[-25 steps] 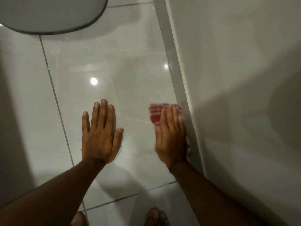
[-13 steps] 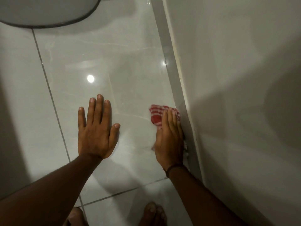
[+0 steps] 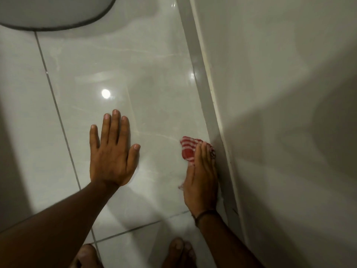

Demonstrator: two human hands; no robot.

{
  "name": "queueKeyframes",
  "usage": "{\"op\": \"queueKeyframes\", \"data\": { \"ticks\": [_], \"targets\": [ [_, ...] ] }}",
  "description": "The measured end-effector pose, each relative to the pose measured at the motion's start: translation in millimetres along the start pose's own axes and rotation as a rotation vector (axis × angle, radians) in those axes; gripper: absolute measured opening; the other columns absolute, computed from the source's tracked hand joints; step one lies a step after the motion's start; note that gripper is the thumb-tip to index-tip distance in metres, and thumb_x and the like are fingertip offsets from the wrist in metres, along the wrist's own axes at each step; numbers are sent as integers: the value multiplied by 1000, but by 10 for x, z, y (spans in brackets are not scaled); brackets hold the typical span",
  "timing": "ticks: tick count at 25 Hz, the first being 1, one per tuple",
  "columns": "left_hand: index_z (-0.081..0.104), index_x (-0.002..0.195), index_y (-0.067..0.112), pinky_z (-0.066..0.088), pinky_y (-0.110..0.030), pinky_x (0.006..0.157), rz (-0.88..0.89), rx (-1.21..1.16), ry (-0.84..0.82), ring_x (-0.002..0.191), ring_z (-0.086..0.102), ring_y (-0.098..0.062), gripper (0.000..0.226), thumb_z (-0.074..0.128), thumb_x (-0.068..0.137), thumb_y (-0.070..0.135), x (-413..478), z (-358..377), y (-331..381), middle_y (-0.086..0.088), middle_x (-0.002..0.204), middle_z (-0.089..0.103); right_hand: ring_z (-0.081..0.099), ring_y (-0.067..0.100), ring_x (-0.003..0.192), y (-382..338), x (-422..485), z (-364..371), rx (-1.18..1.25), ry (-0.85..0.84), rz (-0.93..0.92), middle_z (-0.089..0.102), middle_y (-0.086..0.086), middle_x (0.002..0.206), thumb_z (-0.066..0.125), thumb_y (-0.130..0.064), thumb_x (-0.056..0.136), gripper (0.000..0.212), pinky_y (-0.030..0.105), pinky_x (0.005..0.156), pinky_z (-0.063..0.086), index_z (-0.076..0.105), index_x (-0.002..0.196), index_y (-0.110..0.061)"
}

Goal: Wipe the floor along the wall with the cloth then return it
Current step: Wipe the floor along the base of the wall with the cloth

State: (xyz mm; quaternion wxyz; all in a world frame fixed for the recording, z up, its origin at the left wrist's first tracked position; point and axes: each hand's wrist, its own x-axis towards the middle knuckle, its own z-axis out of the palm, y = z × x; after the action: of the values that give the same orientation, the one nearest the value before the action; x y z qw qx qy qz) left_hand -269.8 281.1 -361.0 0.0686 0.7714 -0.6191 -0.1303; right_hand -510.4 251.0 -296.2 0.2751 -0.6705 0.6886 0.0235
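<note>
A red-and-white checked cloth lies on the glossy pale floor tiles, hard against the grey skirting at the foot of the white wall. My right hand presses flat on the cloth, fingers together, covering most of it; only its far end shows. My left hand rests palm down on the tile to the left, fingers spread, holding nothing.
A round grey-rimmed white object sits at the top left. Dark grout lines cross the floor. My bare feet show at the bottom edge. A shadowed surface runs along the left.
My right hand and the cloth have slid back toward me along the skirting. My left hand has stayed planted on the tile.
</note>
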Motion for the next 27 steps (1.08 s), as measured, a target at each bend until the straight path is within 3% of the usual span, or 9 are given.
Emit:
{"op": "queueKeyframes", "data": {
  "ticks": [4,9,11,14,17,20,23,27],
  "targets": [
    [6,178,10,2,-62,139,3,7,6,175,0,-33,82,29,109,50,-2,6,3,-15,188,1,9,25,161,-370,635,-77,44,-3,-72,14,9,173,69,-23,95,88,44,132,12,14,162,-9],
    [4,178,12,2,-63,139,5,-4,4,175,-2,-32,82,26,110,51,13,3,-4,-15,188,0,14,23,160,-258,498,-107,58,14,-52,20,10,171,70,-21,95,84,43,132,14,20,161,-9],
    [5,178,11,4,-64,139,0,-1,11,175,-1,-33,81,25,110,51,8,0,-28,-15,188,1,11,20,160,-44,28,-52,53,12,-13,16,5,172,61,-26,100,77,45,130,20,18,162,-11],
    [4,178,11,4,-64,139,3,0,7,175,-2,-33,81,23,110,52,-4,6,-30,-14,188,-1,3,13,159,56,-248,78,91,17,71,5,-6,170,25,-39,107,61,44,131,17,5,162,-21],
    [3,178,12,2,-63,139,3,-5,3,175,-3,-31,81,21,111,54,3,19,-44,-13,189,-3,11,20,160,-129,-8,56,29,54,66,17,4,173,28,-28,108,59,46,130,19,16,163,-13],
    [2,178,13,2,-63,139,5,-1,9,175,-4,-30,81,22,111,54,3,53,-29,-11,189,-4,26,29,157,-452,764,-74,29,134,-112,32,15,168,45,-29,97,68,46,129,24,30,159,-5],
    [2,178,13,2,-62,139,2,14,16,175,-4,-30,82,26,111,53,5,84,-53,-11,189,-4,18,28,160,-809,1457,-98,-65,143,-202,22,14,171,40,-34,104,66,42,130,13,19,162,-9],
    [2,178,14,-1,-59,140,20,12,23,175,-4,-29,82,26,111,53,10,104,-55,-10,189,-4,17,29,160,-606,1311,14,-179,161,-254,20,13,172,27,-43,105,67,44,130,11,15,163,-11]
  ]
}}
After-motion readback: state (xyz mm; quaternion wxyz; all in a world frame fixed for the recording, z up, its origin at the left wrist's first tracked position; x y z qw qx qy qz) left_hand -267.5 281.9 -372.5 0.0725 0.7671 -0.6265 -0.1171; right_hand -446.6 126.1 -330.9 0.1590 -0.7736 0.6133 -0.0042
